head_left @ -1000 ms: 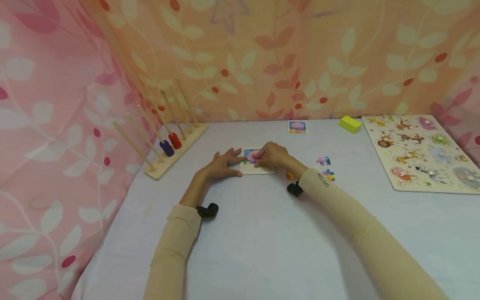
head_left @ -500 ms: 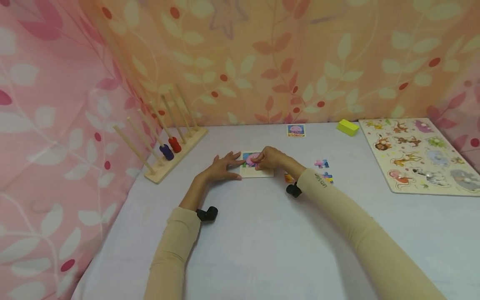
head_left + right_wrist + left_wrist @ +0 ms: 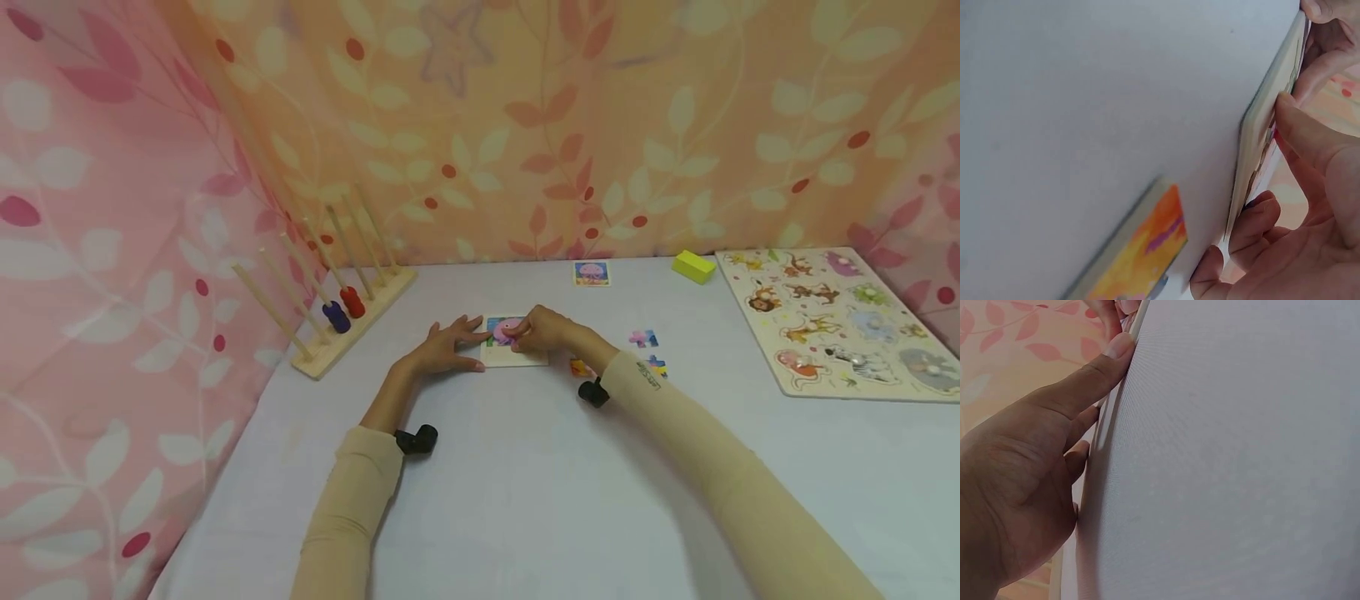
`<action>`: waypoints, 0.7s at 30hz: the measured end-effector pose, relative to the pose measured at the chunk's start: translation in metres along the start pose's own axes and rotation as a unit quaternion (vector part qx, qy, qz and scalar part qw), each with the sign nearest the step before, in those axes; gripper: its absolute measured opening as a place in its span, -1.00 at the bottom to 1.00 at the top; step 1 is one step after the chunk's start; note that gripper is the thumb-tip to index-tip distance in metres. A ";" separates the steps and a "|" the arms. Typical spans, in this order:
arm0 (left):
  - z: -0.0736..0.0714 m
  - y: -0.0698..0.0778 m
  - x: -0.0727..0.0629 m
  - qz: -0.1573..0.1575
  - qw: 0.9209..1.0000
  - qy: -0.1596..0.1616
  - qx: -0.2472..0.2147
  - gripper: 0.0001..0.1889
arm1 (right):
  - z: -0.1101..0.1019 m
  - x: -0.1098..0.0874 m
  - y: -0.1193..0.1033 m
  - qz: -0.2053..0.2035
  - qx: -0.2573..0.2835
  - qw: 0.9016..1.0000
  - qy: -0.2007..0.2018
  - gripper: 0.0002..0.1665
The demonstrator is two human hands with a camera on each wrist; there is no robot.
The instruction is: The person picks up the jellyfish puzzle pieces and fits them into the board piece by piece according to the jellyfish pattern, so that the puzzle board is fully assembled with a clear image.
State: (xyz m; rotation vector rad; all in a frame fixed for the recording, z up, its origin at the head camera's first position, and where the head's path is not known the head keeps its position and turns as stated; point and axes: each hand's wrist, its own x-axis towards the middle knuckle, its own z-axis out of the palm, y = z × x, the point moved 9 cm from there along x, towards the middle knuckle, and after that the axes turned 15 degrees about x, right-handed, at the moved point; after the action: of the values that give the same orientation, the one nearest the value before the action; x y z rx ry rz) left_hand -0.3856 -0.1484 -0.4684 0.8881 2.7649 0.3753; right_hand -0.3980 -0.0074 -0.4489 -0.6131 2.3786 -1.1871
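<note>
A small wooden puzzle board (image 3: 495,360) lies flat on the white cloth, its blue, green and pink picture partly filled in. My left hand (image 3: 444,347) steadies its left edge, fingers spread out, thumb at the lower corner. Over the board's right half, my right hand (image 3: 551,327) pinches a pink puzzle piece (image 3: 507,329) at the picture between thumb and index finger. Its other fingers curl at the board's side in the right wrist view. The hand hides much of the picture. An orange-yellow puzzle piece (image 3: 1154,240) lies on the cloth beside the board.
Loose puzzle pieces (image 3: 643,338) lie right of the board. Behind stands a picture card (image 3: 592,273), and a yellow block (image 3: 693,267). An animal peg puzzle (image 3: 847,321) fills the far right. A wooden peg rack (image 3: 356,325) with blue and red beads stands left.
The whole head view has shifted slightly downward. Both hands stay at the puzzle board, with hardly any movement of the fingers.
</note>
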 end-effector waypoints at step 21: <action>0.000 0.000 0.001 -0.008 1.000 -0.009 0.013 -0.28 | -0.027 -0.019 0.013 -0.027 0.004 0.999 0.017 -0.56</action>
State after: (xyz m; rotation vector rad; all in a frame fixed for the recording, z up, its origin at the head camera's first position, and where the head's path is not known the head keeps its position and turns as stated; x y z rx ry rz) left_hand -0.3863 -0.1481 -0.4681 0.8709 2.7641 0.3270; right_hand -0.3996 0.0269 -0.4412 -0.6632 2.3978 -1.2391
